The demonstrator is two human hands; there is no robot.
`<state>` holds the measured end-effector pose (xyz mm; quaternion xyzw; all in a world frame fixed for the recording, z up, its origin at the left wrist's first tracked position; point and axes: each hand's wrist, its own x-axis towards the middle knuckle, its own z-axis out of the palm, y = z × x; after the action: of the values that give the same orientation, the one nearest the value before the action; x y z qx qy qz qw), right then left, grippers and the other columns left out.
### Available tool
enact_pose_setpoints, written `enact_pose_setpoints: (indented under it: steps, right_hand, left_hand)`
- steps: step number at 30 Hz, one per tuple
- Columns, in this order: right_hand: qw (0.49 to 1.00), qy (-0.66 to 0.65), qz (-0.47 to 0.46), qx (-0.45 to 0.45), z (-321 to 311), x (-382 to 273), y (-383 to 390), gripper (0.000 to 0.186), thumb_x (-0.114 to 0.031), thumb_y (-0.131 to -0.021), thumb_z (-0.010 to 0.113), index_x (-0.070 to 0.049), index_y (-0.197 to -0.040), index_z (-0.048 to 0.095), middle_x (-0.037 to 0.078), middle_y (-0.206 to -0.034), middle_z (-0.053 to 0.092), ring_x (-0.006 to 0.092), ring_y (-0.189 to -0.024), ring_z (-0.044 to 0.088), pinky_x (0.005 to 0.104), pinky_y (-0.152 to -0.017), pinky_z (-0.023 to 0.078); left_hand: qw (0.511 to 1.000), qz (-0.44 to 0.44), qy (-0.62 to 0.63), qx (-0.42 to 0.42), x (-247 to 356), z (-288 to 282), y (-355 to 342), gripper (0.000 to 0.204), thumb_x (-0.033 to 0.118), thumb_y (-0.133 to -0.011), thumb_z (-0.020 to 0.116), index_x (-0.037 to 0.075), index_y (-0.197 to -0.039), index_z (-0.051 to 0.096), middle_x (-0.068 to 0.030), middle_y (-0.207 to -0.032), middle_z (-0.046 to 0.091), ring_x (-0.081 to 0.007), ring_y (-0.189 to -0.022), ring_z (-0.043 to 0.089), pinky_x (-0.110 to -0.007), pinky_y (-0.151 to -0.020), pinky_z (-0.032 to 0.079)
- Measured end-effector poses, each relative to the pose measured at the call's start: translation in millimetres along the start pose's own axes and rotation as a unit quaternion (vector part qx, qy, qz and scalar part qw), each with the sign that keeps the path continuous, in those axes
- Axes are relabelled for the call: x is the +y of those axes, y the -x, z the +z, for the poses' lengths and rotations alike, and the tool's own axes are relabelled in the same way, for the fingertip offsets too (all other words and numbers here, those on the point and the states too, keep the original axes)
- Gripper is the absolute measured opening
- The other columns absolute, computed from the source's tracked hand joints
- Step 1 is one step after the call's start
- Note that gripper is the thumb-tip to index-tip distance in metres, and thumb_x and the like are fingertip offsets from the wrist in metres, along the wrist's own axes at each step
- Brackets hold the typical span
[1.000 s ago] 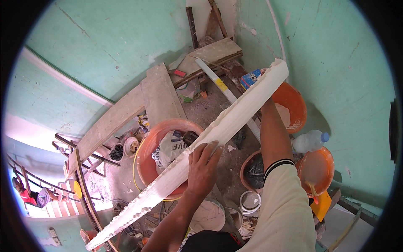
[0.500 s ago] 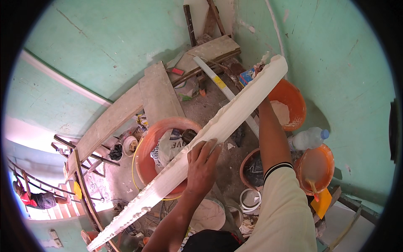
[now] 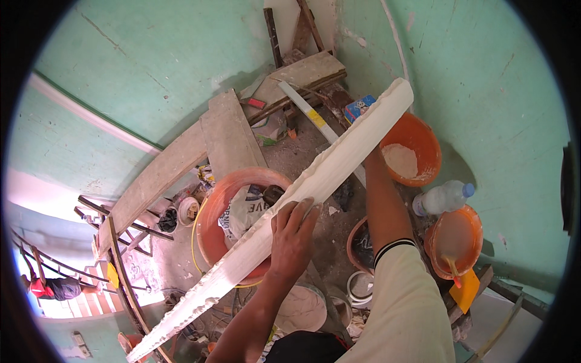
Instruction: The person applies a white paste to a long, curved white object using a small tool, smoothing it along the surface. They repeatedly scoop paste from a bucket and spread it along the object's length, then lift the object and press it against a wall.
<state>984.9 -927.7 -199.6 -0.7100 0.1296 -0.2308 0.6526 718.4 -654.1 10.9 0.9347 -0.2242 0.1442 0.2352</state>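
A long white plaster moulding with rough, chipped edges runs diagonally from lower left to upper right in front of me. My left hand is closed on its near edge around the middle, fingers bent over the face. My right forearm reaches up beneath the upper part; the moulding hides that hand and its fingers. Under the middle of the piece stands a large orange tub with a printed white sack in it. Beyond my right wrist is an orange bucket holding whitish powder.
A clear water bottle lies beside an orange bucket of cloudy liquid at right. Broad boards and a metal straightedge lie farther off. Green walls curve around. At far left, another person is near a stair railing.
My right hand's fingers, earlier showing over the moulding's far edge near its upper end, have gone out of sight behind it. The right forearm has shifted slightly left; my left hand stays nearly in place.
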Motion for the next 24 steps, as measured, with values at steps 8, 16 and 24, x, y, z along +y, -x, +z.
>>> enact_pose_setpoints:
  steps: [8,16,24]
  right_hand:
    - [0.997,-0.073,0.016,0.0,-6.3,-15.3,-42.2,0.039,-0.025,-0.102,0.055,-0.001,-0.132,0.054,0.016,-0.119,0.064,0.0294,-0.1,0.066,0.0411,-0.086,0.056]
    - [0.992,-0.124,0.039,0.01,-22.7,-9.9,-57.3,0.04,-0.025,-0.101,0.056,0.0,-0.133,0.053,0.017,-0.12,0.063,0.0301,-0.101,0.066,0.0412,-0.087,0.055]
    - [0.995,-0.094,0.027,0.007,-10.5,-8.9,-45.6,0.041,-0.024,-0.101,0.057,0.0,-0.133,0.052,0.017,-0.121,0.062,0.0309,-0.103,0.065,0.0414,-0.088,0.055]
  left_hand:
    - [1.0,-0.002,-0.008,0.001,-0.4,2.6,0.9,0.047,-0.001,-0.079,0.062,0.006,-0.125,0.066,-0.008,-0.137,0.059,-0.0306,-0.126,0.052,-0.046,-0.104,0.041]
    - [1.0,-0.001,-0.005,0.002,0.1,3.0,0.1,0.045,-0.001,-0.079,0.062,0.005,-0.123,0.066,-0.0075,-0.137,0.058,-0.0301,-0.125,0.052,-0.045,-0.103,0.042]
    - [1.0,0.003,-0.005,0.006,-0.8,2.8,0.5,0.045,-0.001,-0.08,0.062,0.005,-0.124,0.066,-0.0078,-0.136,0.058,-0.0302,-0.125,0.052,-0.045,-0.103,0.041]
